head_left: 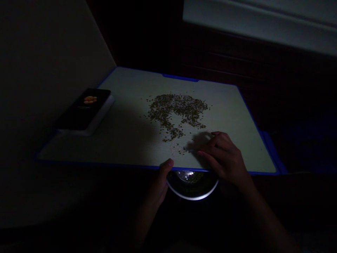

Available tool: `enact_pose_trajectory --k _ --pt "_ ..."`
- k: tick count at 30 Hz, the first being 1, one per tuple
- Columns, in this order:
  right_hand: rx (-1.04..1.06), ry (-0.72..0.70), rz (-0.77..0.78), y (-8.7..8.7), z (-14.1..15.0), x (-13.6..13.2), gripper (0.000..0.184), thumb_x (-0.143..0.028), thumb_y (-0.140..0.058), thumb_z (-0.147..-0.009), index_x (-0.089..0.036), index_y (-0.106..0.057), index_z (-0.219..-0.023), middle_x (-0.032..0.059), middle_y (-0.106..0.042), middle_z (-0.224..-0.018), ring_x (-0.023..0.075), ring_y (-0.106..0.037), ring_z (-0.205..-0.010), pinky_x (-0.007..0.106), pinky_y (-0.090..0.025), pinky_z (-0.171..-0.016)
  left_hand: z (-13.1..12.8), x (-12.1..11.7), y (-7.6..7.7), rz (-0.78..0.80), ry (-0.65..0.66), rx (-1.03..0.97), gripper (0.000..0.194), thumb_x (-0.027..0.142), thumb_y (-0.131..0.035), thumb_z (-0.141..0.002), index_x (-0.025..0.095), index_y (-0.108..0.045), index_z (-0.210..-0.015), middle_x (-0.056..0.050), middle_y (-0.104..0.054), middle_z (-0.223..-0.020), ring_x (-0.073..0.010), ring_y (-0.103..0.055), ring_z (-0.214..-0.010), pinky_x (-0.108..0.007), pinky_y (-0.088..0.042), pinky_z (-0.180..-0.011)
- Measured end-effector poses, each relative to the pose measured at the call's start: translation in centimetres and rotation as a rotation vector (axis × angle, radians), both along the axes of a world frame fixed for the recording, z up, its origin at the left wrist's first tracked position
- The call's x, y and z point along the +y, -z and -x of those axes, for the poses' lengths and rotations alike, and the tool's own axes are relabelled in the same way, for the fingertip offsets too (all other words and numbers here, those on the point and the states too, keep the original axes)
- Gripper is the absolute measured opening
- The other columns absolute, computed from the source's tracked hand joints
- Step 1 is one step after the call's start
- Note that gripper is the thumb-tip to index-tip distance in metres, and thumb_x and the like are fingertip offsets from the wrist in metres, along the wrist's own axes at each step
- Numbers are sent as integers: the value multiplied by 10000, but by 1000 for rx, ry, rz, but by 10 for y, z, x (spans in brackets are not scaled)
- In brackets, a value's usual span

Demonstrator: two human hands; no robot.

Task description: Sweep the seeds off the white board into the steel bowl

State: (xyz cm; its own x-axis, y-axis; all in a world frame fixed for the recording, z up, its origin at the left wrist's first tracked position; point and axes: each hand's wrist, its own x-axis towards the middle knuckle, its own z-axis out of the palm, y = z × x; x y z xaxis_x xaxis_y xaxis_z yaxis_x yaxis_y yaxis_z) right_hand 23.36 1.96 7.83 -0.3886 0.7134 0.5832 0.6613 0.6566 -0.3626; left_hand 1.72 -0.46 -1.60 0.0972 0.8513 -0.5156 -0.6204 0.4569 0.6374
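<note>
Small greenish-brown grains, like mung beans (173, 105), lie spread over a pale blue-edged board (126, 140). Its near edge overhangs a metal bowl (193, 198), which has more of the grains inside. My left hand (160, 181) is at the bowl's left side, its thumb laid over the board's edge; the other fingers are partly hidden in the dark. Close to a few stray grains (181, 151), my right hand (223, 154) is closed with thumb and fingertips together, low over the board. Whatever is in that pinch is too dark to make out.
A dark-screened phone (84, 109) with an orange picture lies on a pale block at the board's left side. A plain wall (52, 52) rises on the left, and a pale ledge (250, 21) crosses the upper right. Most surroundings are in deep shadow.
</note>
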Motion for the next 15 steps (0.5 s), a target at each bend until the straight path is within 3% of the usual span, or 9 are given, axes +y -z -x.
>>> enact_pose_trajectory --k 10,15 --pt "65 33 19 4 -3 -4 130 -184 -680 -1001 -272 -753 -1063 15 -641 -877 233 -617 -884 525 -532 -1000 2 0 -1 -55 24 -39 611 463 -860 -835 178 -742 -1361 -131 -816 -1317 -377 -648 -1395 -477 -479 -1204" --pt "46 17 4 3 -5 -2 153 -153 -654 -981 -280 -731 -1019 9 -608 -856 234 -617 -850 551 -537 -1027 1 0 -1 -27 31 -45 564 469 -864 -826 164 -768 -1289 -143 -833 -1264 -399 -663 -1372 -503 -492 -1193"
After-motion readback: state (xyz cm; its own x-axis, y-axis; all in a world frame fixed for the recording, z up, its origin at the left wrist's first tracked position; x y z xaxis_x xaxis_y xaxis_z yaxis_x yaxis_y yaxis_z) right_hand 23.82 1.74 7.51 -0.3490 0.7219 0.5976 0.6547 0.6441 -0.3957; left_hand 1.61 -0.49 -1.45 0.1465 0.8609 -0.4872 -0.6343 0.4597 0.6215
